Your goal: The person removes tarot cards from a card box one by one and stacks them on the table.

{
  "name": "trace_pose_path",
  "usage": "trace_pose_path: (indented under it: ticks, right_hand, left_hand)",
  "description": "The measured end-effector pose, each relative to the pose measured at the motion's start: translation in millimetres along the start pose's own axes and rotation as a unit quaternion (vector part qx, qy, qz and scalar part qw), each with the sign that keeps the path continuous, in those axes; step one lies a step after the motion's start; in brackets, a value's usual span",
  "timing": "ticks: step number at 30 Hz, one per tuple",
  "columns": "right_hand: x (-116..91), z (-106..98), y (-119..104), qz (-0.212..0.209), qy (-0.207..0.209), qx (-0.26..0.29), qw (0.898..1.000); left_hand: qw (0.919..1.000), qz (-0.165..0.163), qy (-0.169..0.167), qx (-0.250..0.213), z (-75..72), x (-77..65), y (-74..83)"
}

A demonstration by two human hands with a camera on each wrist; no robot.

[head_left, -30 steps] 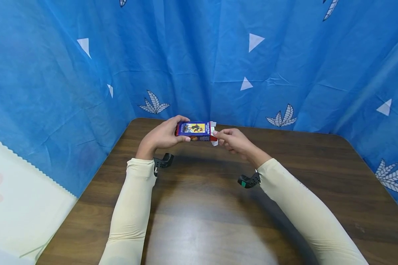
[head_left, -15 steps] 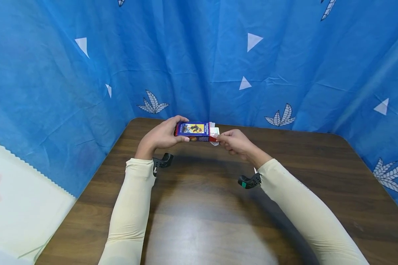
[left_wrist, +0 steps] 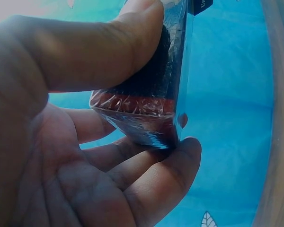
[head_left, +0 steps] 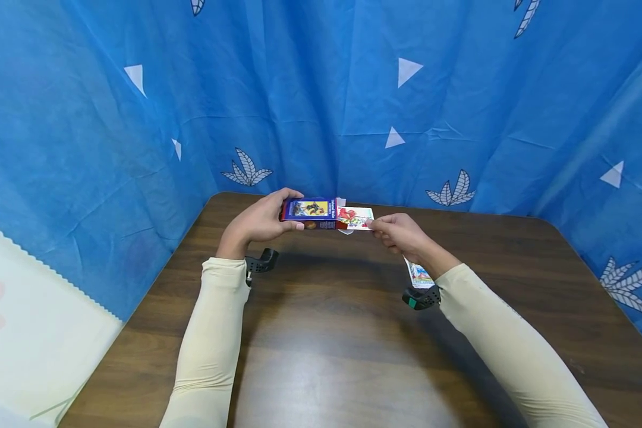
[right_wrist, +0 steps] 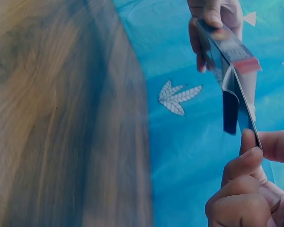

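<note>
In the head view my left hand (head_left: pixel 257 224) grips a blue and red card box (head_left: pixel 311 208) by its left end, held flat over the table's far side. The thumb lies along its near side, and in the left wrist view the fingers curl below the box (left_wrist: pixel 137 106). An illustrated card (head_left: pixel 353 217) sticks well out of the open right end, beside white flaps. My right hand (head_left: pixel 406 236) pinches that card's outer edge between thumb and forefinger. The right wrist view shows the card (right_wrist: pixel 246 106) edge-on, running from the box mouth to my fingertips.
Another picture card (head_left: pixel 419 275) shows on the table, partly hidden under my right wrist. A black wrist mount (head_left: pixel 421 297) overlaps its lower end. The brown wooden table (head_left: pixel 310 333) ends at a blue curtain (head_left: pixel 310 107) printed with leaves.
My right hand has moved right, drawing the card farther out of the box. The card on the table has come into sight from behind my right wrist. The left hand and box have stayed put.
</note>
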State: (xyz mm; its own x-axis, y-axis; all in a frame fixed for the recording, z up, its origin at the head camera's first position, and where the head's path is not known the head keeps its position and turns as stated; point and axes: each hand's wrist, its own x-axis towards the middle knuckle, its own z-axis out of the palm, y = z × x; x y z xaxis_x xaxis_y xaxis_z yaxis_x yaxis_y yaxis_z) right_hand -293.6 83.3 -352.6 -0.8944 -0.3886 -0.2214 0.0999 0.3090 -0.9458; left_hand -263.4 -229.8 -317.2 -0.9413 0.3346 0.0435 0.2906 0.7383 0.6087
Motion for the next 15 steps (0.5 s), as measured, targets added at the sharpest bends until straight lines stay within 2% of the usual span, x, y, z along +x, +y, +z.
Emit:
trace_pose_path:
  ticks: [6, 11, 15]
  right_hand:
    - [-7.8, -24.7, 6.1, 0.0, 0.015, 0.023, 1.0]
    - [-13.5, -48.4, 11.5, 0.002, 0.053, 0.039, 0.998]
    - [-15.0, -68.5, 21.4, 0.011, 0.095, 0.003, 0.995]
  left_hand:
    - [1.0, 0.005, 0.0, -0.006, -0.8, -0.1, -2.2]
    - [0.9999, 0.004, 0.001, -0.01, -2.2, -1.2, -2.0]
    - [0.9999, 0.003, 0.0, -0.011, -2.4, -2.0, -1.5]
